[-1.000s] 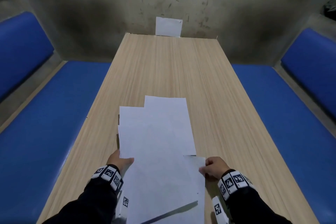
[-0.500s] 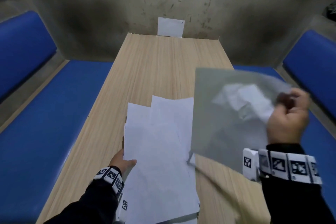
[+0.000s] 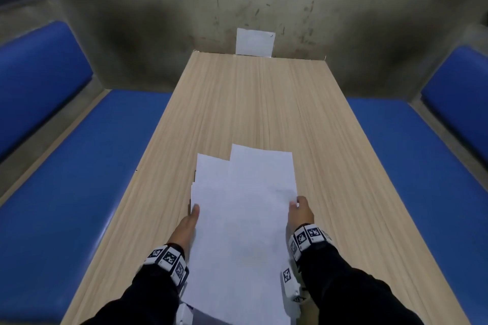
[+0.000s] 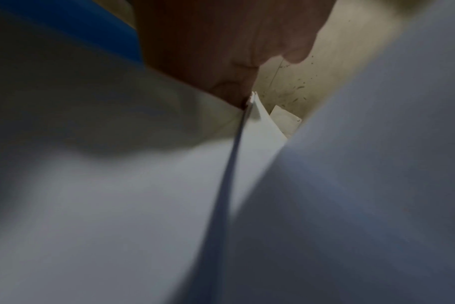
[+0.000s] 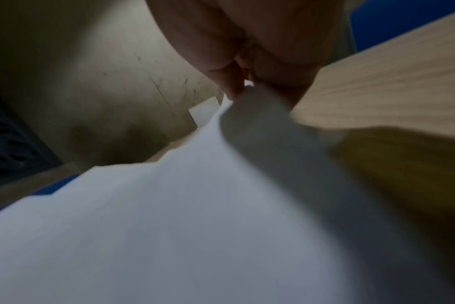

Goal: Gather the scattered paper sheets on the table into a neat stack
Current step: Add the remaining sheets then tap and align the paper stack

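Several white paper sheets (image 3: 243, 219) lie overlapped in a rough stack on the near half of the wooden table (image 3: 264, 103), their far edges stepped and uneven. My left hand (image 3: 194, 212) holds the stack's left edge, thumb on top. The left wrist view shows the same left hand (image 4: 242, 96) gripping the sheets' edges (image 4: 117, 185). My right hand (image 3: 295, 203) pinches the right edge of the top sheet. Seen from the right wrist, that right hand (image 5: 244, 86) has its fingertips closed on the curled paper edge (image 5: 195, 205).
A small white sheet (image 3: 255, 42) is stuck on the stained wall beyond the table's far end. Blue padded benches (image 3: 79, 192) (image 3: 422, 166) run along both sides. Bare wood lies beyond the stack.
My right hand, which held one sheet raised at the right half a second ago, has brought it down onto the stack. My left hand stayed at the left edge, slightly farther forward.
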`<state>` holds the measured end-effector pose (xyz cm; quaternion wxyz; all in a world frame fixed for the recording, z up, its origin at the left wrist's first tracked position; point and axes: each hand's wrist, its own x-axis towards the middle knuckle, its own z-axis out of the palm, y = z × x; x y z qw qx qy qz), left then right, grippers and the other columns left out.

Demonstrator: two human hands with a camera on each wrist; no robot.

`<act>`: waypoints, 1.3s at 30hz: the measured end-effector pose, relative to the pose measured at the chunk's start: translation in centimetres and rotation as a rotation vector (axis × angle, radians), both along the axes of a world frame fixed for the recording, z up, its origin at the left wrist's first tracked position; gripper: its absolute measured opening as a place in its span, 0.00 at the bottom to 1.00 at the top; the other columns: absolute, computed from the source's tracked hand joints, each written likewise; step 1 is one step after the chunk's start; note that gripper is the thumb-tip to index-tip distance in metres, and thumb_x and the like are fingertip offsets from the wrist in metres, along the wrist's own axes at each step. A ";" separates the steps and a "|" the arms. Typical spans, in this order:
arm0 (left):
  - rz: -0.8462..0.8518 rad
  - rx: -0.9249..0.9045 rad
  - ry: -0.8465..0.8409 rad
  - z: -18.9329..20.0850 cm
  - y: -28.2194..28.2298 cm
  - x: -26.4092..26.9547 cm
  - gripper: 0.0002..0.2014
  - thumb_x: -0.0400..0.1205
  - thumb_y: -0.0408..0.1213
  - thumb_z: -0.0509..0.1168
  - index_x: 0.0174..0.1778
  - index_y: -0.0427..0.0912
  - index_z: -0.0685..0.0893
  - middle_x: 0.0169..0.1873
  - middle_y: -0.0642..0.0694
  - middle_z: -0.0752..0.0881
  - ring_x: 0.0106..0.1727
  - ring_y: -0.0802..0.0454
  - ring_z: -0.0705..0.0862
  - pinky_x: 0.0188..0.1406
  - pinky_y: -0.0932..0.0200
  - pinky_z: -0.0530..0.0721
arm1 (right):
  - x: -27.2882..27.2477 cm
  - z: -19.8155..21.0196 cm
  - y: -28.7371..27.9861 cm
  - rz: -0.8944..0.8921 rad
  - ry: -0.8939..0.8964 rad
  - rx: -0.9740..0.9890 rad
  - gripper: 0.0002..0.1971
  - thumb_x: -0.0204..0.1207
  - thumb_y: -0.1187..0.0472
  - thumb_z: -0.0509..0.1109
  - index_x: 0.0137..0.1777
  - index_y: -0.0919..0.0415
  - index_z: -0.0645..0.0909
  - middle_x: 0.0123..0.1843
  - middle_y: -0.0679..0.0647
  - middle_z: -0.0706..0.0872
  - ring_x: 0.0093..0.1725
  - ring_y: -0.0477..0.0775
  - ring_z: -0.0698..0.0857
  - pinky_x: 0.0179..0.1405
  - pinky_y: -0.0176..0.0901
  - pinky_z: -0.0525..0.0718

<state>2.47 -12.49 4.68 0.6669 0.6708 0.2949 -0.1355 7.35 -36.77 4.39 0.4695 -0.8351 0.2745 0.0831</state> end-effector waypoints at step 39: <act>0.014 0.118 -0.613 11.0 -0.8 -1.0 0.11 0.78 0.31 0.65 0.55 0.43 0.78 0.39 0.53 0.84 0.39 0.59 0.82 0.25 0.76 0.79 | -3.3 11.4 -0.9 0.181 -0.454 0.565 0.10 0.68 0.73 0.74 0.40 0.57 0.85 0.33 0.47 0.91 0.40 0.53 0.90 0.47 0.44 0.89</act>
